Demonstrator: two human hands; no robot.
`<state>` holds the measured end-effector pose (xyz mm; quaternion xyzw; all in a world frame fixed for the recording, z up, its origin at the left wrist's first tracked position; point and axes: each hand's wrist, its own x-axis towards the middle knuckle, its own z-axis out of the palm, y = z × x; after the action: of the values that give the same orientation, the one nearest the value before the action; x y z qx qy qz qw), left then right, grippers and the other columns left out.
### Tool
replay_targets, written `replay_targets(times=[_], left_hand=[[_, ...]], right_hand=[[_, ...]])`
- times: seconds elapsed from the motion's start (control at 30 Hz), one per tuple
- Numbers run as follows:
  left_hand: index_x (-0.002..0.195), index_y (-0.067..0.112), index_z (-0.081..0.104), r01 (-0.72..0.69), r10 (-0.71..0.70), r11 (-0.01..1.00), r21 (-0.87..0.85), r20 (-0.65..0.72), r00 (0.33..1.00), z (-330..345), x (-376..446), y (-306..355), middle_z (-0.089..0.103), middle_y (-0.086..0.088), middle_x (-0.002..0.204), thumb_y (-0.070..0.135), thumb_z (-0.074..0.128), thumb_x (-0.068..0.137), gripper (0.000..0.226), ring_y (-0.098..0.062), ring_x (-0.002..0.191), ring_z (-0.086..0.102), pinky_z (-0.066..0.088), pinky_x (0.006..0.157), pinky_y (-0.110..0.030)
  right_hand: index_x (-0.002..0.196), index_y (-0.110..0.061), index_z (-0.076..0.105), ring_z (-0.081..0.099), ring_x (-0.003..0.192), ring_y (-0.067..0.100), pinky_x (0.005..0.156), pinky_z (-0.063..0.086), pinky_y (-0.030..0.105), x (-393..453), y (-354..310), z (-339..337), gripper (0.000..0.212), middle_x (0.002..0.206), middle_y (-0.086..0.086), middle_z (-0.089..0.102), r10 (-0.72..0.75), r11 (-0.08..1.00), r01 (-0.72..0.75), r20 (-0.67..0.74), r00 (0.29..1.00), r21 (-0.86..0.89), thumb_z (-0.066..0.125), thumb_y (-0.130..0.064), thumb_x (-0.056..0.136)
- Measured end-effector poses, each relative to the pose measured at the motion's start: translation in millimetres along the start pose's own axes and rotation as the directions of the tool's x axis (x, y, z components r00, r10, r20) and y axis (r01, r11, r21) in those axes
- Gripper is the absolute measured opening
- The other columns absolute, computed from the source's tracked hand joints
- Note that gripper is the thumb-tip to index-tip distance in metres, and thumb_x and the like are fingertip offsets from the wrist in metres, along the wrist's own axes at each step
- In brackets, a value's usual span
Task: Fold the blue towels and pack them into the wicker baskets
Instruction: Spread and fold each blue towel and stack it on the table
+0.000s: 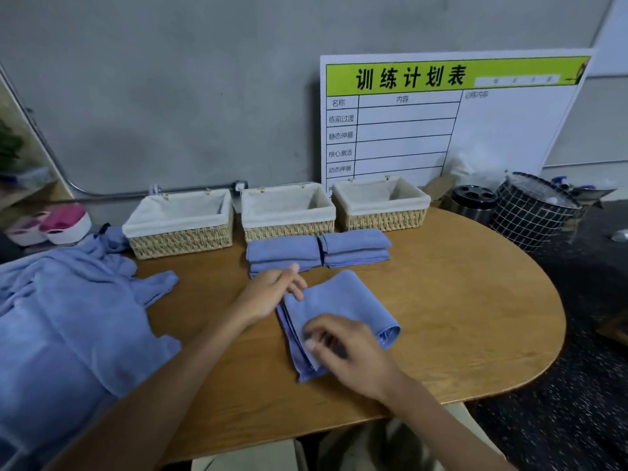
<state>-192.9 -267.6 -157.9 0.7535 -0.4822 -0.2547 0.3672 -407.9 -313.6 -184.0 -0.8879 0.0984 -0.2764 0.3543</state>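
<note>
A blue towel, folded over on itself, lies in the middle of the wooden table. My left hand rests at its far left corner with fingers relaxed. My right hand hovers over its near edge, fingers loosely curled, touching the cloth. Two stacks of folded blue towels sit behind it. Three cloth-lined wicker baskets stand in a row along the wall, nothing visible inside them. A heap of unfolded blue towels covers the table's left side.
A white board with a green header leans on the wall behind the right basket. A black grid-patterned bin and a dark round container stand off the table's right. White and pink tubs sit at the left.
</note>
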Motion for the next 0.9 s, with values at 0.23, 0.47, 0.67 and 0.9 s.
replay_targets(times=[0.23, 0.47, 0.67, 0.9], left_hand=[[0.135, 0.023, 0.058, -0.314, 0.377, 0.902, 0.296, -0.184, 0.908, 64.3, 13.0, 35.4, 0.064, 0.002, 0.131, 0.032, 0.040, 0.107, 0.034, -0.017, 0.121, 0.057, 0.046, 0.100, -0.041], [0.159, 0.035, -0.006, -0.095, 0.015, 0.742, 0.664, 0.124, 0.992, 74.1, 11.9, -1.5, -0.008, 0.015, 0.167, 0.068, 0.012, 0.098, 0.072, -0.013, 0.154, -0.007, 0.003, 0.125, -0.047], [0.159, 0.030, -0.009, -0.082, -0.018, 0.776, 0.625, 0.152, 0.988, 52.8, -6.0, -11.9, -0.007, 0.016, 0.166, 0.077, 0.011, 0.085, 0.090, -0.005, 0.153, -0.008, -0.001, 0.125, -0.038], [0.160, 0.035, 0.006, -0.077, 0.026, 0.915, 0.396, 0.131, 0.991, 23.7, 11.0, -4.4, 0.025, 0.010, 0.163, 0.071, 0.050, 0.086, 0.094, -0.014, 0.146, 0.032, 0.037, 0.113, -0.035]], right_hand=[[0.115, -0.018, 0.062, 0.061, 0.100, 0.020, 0.082, 0.049, 0.038, 25.6, 38.1, -37.3, 0.029, 0.111, -0.001, 0.064, 0.216, 0.932, -0.310, -0.397, 0.892, -0.189, 0.042, -0.032, 0.101], [0.158, -0.026, 0.015, 0.013, 0.152, 0.020, 0.122, 0.013, 0.045, -2.6, 80.3, -24.1, 0.079, 0.163, -0.006, 0.021, 0.438, 0.762, -0.422, -0.090, 0.895, -0.490, 0.005, -0.068, 0.092], [0.131, -0.018, 0.054, 0.045, 0.129, 0.018, 0.112, 0.030, 0.040, -5.0, 83.9, -34.9, 0.086, 0.141, -0.002, 0.046, 0.429, 0.739, -0.472, -0.204, 0.880, -0.481, 0.023, -0.081, 0.082], [0.098, -0.023, 0.059, 0.060, 0.083, 0.016, 0.074, 0.051, 0.042, 34.7, 82.8, -59.4, 0.027, 0.091, -0.006, 0.064, 0.381, 0.920, -0.385, -0.056, 0.923, -0.078, 0.075, -0.040, 0.085]])
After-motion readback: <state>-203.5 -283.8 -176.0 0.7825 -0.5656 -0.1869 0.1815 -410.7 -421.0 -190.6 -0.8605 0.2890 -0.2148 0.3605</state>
